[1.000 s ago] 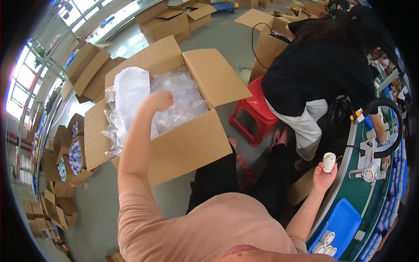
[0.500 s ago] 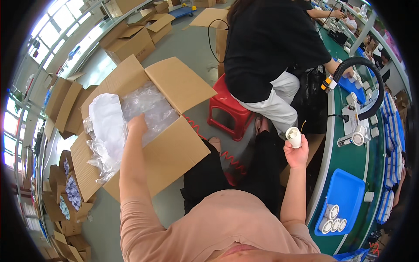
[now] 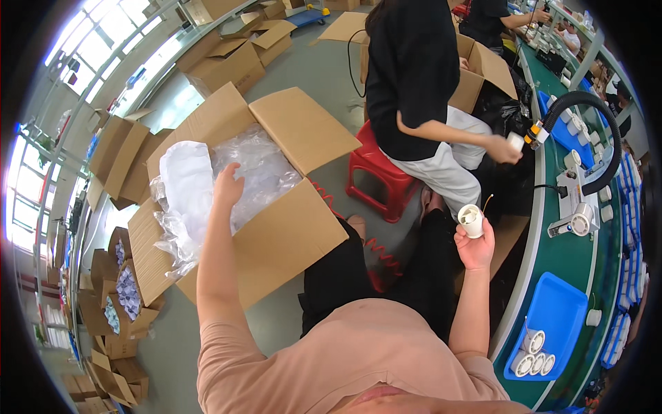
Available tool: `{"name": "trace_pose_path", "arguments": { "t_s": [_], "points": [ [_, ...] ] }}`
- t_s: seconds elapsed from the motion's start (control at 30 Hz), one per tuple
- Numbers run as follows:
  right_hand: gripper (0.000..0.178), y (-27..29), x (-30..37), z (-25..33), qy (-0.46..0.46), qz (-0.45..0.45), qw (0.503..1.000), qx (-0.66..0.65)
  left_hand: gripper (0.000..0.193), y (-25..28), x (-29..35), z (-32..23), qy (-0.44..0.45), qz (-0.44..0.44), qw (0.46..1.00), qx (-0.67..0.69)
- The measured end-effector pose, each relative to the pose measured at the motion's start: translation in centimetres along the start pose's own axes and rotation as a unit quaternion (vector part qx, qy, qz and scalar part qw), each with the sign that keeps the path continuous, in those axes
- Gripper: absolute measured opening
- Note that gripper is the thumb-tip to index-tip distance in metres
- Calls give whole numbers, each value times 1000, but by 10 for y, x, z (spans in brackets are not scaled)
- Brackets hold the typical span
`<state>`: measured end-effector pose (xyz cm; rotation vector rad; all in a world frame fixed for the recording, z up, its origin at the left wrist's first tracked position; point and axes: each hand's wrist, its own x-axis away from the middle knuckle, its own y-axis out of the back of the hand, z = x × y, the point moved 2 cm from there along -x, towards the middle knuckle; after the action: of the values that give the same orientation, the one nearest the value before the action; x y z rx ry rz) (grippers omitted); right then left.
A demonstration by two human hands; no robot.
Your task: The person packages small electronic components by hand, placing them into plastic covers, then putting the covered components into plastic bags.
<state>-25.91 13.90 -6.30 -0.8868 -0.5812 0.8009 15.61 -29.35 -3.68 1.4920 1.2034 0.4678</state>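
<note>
My right hand (image 3: 477, 245) is closed around a white cup-shaped plastic housing (image 3: 470, 219) with vanes inside its mouth and a thin pale wire sticking up beside it. It is held in the air, left of the workbench. On the other side, my left hand (image 3: 228, 185) is over the open cardboard carton (image 3: 289, 228), its fingers partly spread with nothing seen in them. Crumpled clear plastic bags (image 3: 265, 172) fill the carton, and a white sheet-like bag (image 3: 186, 181) lies on them, left of that hand.
On the green workbench (image 3: 555, 259) lies a blue tray (image 3: 562, 303) with several white housings (image 3: 524, 364). A black flexible duct (image 3: 614, 131) arches over the bench. A co-worker sits ahead on a red stool (image 3: 379, 176), a white part in hand. More cartons (image 3: 227, 65) stand at left.
My left hand has lifted slightly off the plastic bags and its fingers have spread. The co-worker's arm has come back from the bench with a white part. My right hand still holds the housing.
</note>
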Motion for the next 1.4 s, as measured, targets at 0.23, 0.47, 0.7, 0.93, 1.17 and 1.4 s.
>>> {"name": "trace_pose_path", "arguments": {
  "t_s": [0.23,0.47,0.7,0.93,1.17,1.4],
  "points": [
    [30,-6,9,-6,-20,2,1000,18,28,-46,-11,-58,-67,169,982,57],
    [31,-2,29,3,-5,-20,998,59,16,-62,-23,-66,-98,278,955,-24],
    [30,15,30,1,-9,-53,998,38,17,5,-36,-52,49,141,959,240],
    [29,3,13,-19,-50,-19,997,53,20,37,-38,-23,73,92,957,264],
    [29,4,19,-16,-36,-35,997,66,17,74,-28,-44,114,-212,938,-248],
    [29,-1,23,-17,-51,-22,998,29,19,-2,-31,-96,-24,155,983,-98]
  ]
}}
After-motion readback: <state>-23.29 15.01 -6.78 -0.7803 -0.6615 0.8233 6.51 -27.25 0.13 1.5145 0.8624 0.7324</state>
